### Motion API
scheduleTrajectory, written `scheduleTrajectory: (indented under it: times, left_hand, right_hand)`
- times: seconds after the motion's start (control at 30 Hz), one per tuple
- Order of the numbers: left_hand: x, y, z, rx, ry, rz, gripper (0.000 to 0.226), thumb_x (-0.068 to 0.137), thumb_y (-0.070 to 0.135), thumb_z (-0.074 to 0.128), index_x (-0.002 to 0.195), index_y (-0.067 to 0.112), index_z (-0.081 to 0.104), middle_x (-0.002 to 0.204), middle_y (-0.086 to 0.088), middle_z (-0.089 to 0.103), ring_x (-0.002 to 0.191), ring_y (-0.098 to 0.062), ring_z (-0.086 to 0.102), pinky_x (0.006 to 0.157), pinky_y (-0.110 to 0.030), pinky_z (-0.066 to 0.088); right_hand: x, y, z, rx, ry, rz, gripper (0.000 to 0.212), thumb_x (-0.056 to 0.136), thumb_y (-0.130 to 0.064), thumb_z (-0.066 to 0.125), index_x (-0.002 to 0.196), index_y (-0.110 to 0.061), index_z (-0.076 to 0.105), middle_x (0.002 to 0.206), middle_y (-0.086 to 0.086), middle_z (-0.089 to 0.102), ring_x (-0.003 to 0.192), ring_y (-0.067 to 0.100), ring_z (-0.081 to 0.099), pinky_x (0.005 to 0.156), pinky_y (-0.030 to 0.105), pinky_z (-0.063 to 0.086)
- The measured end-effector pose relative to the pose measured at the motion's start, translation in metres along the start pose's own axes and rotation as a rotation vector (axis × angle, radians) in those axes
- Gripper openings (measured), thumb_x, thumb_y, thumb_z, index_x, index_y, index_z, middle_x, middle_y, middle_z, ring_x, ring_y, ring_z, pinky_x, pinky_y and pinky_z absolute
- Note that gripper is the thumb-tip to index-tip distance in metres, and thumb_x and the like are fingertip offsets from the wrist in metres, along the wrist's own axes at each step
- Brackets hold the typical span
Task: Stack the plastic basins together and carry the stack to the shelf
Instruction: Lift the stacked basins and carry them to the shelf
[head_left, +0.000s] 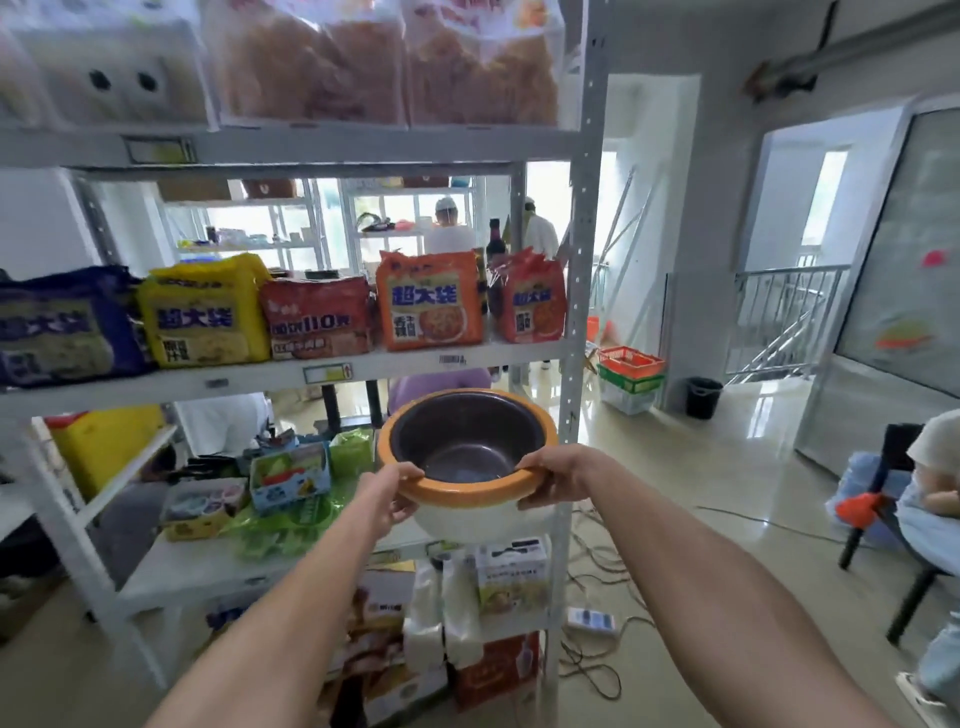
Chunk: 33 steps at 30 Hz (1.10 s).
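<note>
I hold a stack of plastic basins (470, 486) in both hands: a dark brown inner basin nested in an orange-rimmed one, with a white basin underneath. My left hand (387, 496) grips the near left rim, and my right hand (556, 475) grips the near right rim. The stack hangs at the right end of the white metal shelf (291, 371), over its lower board (218, 566) and just left of the shelf's right post (571, 405).
Instant noodle packs (317, 317) fill the middle board. Small boxes and green bags (291, 483) lie on the lower board's left part. Cartons sit below. Cables and a power strip (589, 621) lie on the floor at right, near a seated person (930, 499).
</note>
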<state>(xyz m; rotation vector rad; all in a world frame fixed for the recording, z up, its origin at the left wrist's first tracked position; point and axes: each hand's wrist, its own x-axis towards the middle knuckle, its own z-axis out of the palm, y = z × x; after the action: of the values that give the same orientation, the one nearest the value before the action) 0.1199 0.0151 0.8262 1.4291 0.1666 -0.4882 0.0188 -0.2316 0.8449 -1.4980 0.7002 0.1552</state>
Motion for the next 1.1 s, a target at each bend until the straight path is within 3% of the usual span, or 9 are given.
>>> scheduleTrajectory:
  times: [0.17,0.33,0.47,0.67,0.77,0.83,0.93,1.03,1.1]
  left_hand:
    - [0.007,0.010,-0.013,0.019,-0.024,0.015,0.026,0.075,-0.003,0.072,0.097,0.003,0.060,0.077,-0.013,0.065,0.069,-0.024,0.063,0.076,-0.038,0.056]
    - [0.033,0.003,-0.026,-0.016,-0.057,-0.092,0.021,0.075,-0.006,0.071,0.089,0.005,0.058,0.077,-0.013,0.064,0.070,-0.024,0.064,0.068,-0.036,0.054]
    - [0.073,-0.009,-0.024,-0.042,-0.039,-0.142,0.029,0.075,-0.011,0.070,0.095,0.005,0.056,0.078,-0.014,0.063,0.069,-0.024,0.063,0.061,-0.035,0.053]
    - [0.170,-0.035,-0.010,-0.063,0.005,-0.227,0.026,0.078,-0.019,0.065,0.082,0.005,0.055,0.076,-0.014,0.061,0.070,-0.023,0.058,0.068,-0.036,0.051]
    - [0.237,-0.050,0.000,-0.074,0.030,-0.272,0.028,0.083,-0.019,0.060,0.079,0.007,0.051,0.080,-0.012,0.058,0.072,-0.021,0.057,0.074,-0.037,0.051]
    - [0.285,-0.059,0.006,-0.065,0.044,-0.303,0.027,0.084,-0.019,0.059,0.079,0.007,0.052,0.081,-0.012,0.058,0.072,-0.021,0.056,0.078,-0.039,0.051]
    - [0.353,-0.073,0.012,-0.061,0.072,-0.338,0.030,0.081,-0.019,0.061,0.099,0.005,0.057,0.084,-0.014,0.061,0.074,-0.023,0.059,0.073,-0.040,0.053]
    - [0.405,-0.092,0.015,-0.032,0.111,-0.370,0.064,0.076,-0.020,0.064,0.136,-0.003,0.047,0.086,-0.017,0.063,0.074,-0.026,0.061,0.070,-0.043,0.054]
    - [0.430,-0.105,0.016,-0.028,0.134,-0.386,0.075,0.076,-0.019,0.064,0.145,-0.005,0.041,0.087,-0.017,0.063,0.074,-0.026,0.061,0.062,-0.042,0.053]
  right_hand:
    - [0.003,-0.001,0.016,0.037,-0.002,-0.008,0.035,0.089,-0.007,0.069,0.120,0.004,0.057,0.101,0.021,0.061,0.103,0.035,0.069,0.084,0.053,0.061]
    - [0.033,0.004,0.022,-0.032,0.029,-0.002,0.044,0.088,-0.014,0.072,0.126,0.003,0.058,0.103,0.021,0.064,0.096,0.034,0.073,0.082,0.048,0.063]
    - [0.077,0.011,0.021,-0.070,0.053,-0.021,0.038,0.090,-0.012,0.068,0.125,0.001,0.058,0.101,0.020,0.066,0.106,0.034,0.072,0.085,0.048,0.062]
    - [0.183,0.021,0.018,-0.109,0.049,-0.028,0.019,0.092,-0.011,0.066,0.109,-0.003,0.061,0.091,0.015,0.065,0.082,0.023,0.068,0.061,0.034,0.063]
    - [0.262,0.025,0.016,-0.123,0.020,0.020,0.013,0.090,-0.012,0.069,0.100,-0.005,0.065,0.080,0.012,0.069,0.073,0.020,0.069,0.083,0.043,0.063]
    - [0.314,0.023,0.014,-0.108,-0.011,0.051,0.010,0.090,-0.009,0.068,0.099,-0.007,0.064,0.083,0.012,0.069,0.078,0.022,0.069,0.091,0.045,0.060]
    - [0.386,0.020,0.013,-0.088,-0.060,0.106,0.022,0.090,-0.008,0.069,0.112,-0.007,0.063,0.101,0.015,0.068,0.093,0.026,0.069,0.093,0.046,0.059]
    - [0.449,0.029,0.010,-0.119,-0.092,0.190,0.030,0.089,-0.011,0.070,0.117,-0.009,0.061,0.100,0.013,0.067,0.089,0.024,0.069,0.087,0.040,0.061]
    - [0.478,0.037,0.010,-0.136,-0.115,0.241,0.030,0.089,-0.012,0.070,0.117,-0.010,0.061,0.096,0.012,0.068,0.083,0.021,0.069,0.076,0.034,0.061]
